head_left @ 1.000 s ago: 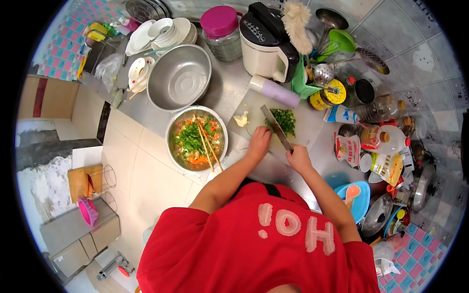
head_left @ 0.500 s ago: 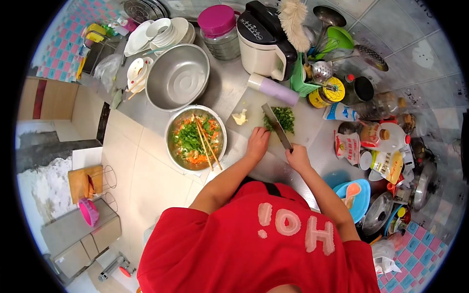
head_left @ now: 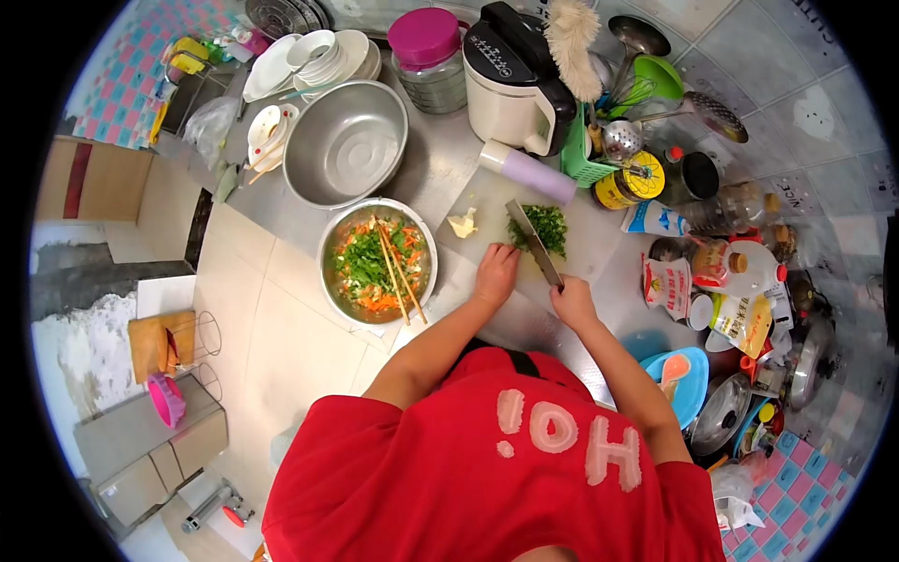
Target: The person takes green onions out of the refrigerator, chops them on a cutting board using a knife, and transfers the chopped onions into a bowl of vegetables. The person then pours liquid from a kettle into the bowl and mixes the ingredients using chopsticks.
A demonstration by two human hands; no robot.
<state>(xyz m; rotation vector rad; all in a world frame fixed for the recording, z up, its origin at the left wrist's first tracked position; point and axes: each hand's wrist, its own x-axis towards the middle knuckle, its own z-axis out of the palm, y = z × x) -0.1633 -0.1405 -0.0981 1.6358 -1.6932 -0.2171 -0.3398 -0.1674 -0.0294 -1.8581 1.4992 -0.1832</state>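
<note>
Barely anything had shifted in that half second tbh: the whole view slid a hair sideways, and the knife (head_left: 536, 245) and both hands sat in pretty much the same spots. The right hand (head_left: 573, 303) was wrapped around the handle. The left hand (head_left: 496, 273) was just beside the blade, fingers bent; couldn't tell if the fingertips were pinning anything. Key bit: the chopped greens (head_left: 550, 229) lay on the cutting board (head_left: 588, 225), ahead of the right hand and a little to its left, with the blade's long axis running from that fist forward and leftward over the pile. Left fingertips looked closer to the greens, though. Some pale lump (head_left: 463, 223) sat ahead and left of the left hand, and a metal bowl (head_left: 430, 272) of veg with chopsticks (head_left: 391, 267) in it was further off to that hand's left.

Writing-wise, behind the hands the red shirt (head_left: 468, 450) said "HO!", upside down from that angle. Right of the right hand, a red-and-white bag (head_left: 666, 286) had print too small to read. Way past it, a wall tile (head_left: 794, 190) said "NICE".
</note>
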